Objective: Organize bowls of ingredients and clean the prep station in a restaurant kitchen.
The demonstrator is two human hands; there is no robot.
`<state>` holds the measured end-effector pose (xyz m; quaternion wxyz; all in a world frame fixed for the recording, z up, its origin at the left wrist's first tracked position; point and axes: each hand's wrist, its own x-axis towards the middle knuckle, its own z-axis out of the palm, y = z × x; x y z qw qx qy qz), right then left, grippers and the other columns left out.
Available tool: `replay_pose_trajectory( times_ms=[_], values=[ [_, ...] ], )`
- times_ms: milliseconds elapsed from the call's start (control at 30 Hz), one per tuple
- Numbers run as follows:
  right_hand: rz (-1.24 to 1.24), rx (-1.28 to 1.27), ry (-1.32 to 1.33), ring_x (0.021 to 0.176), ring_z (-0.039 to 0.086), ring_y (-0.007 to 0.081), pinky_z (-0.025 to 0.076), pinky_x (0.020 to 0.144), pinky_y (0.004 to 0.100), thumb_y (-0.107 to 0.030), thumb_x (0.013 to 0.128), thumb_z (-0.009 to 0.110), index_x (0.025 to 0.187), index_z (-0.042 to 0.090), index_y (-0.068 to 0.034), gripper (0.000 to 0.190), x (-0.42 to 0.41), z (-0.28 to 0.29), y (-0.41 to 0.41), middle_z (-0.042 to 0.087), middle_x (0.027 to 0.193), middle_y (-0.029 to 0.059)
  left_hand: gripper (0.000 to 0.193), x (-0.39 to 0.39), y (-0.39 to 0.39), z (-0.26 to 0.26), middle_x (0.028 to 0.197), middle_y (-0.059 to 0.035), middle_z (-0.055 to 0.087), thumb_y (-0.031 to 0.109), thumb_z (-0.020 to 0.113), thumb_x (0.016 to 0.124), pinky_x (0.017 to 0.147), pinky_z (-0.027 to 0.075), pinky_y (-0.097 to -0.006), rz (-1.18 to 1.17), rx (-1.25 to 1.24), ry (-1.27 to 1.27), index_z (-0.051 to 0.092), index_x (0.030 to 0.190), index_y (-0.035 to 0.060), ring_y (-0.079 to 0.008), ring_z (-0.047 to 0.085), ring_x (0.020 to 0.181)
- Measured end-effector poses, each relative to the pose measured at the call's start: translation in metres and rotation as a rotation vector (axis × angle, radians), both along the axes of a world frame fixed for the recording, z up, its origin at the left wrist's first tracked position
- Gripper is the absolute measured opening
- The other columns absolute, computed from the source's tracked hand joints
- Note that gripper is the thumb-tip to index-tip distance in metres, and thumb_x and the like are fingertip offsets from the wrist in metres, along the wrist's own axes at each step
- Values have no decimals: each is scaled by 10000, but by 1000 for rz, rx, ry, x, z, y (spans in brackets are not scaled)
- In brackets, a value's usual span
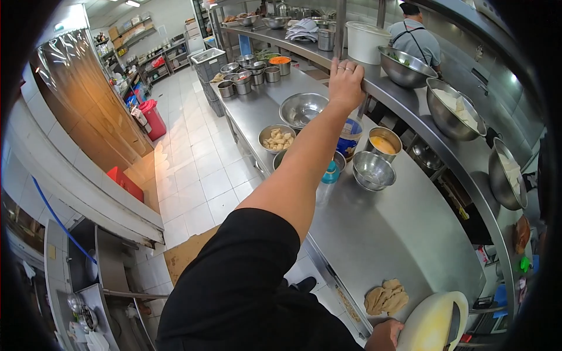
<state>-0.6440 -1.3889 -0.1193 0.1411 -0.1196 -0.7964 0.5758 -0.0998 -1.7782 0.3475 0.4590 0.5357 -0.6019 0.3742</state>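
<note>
My left arm stretches over the steel counter [377,219], and my left hand [347,85], a ring on one finger, is at the edge of the raised steel shelf [439,118], beside a post. Its fingers bend away from me, so their grip is hidden. At lower right, my right hand [385,334] is against the rim of a thick, yellow-stained white cutting board [423,324]. A knife [453,327] lies on this board. Just beyond my right hand sits a lump of brown dough [387,297]. A teal-topped bottle [330,173] stands under my left forearm.
Counter bowls hold pale chunks [278,141] and yellow liquid [383,144]; a perforated bowl [374,170] stands near. Several steel pots [242,83] stand farther off. On the shelf are a white tub [368,43] and bowls of white powder [456,107]. A co-worker [415,37] stands beyond.
</note>
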Motion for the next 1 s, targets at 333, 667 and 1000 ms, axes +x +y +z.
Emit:
replay_pose_trajectory(
  times_ms=[333,667,1000],
  values=[
    [-100,282,-210,1424,410,481,296,1080,757,-570,869,590,1559,319,-135,859,32,63,8,401,1557,284,419,0,9,5,1161,-116,664,173,780,682,1202,337,-534,-42,66,-16,658,1075,94,-318,592,1234],
    [-86,737,-719,1348,457,518,361,1096,670,-667,932,437,1656,122,-152,943,47,129,5,317,1554,316,458,17,2,2,1160,-101,675,175,812,691,1012,489,-473,-19,35,-41,657,1115,97,-364,609,1145],
    [-140,702,-692,1199,552,478,450,1006,599,-690,942,407,1654,100,-112,968,55,143,11,396,1410,306,555,0,14,9,1260,-85,653,317,818,730,1105,448,-462,-16,111,-16,635,1201,87,-350,581,1233]
  ],
)
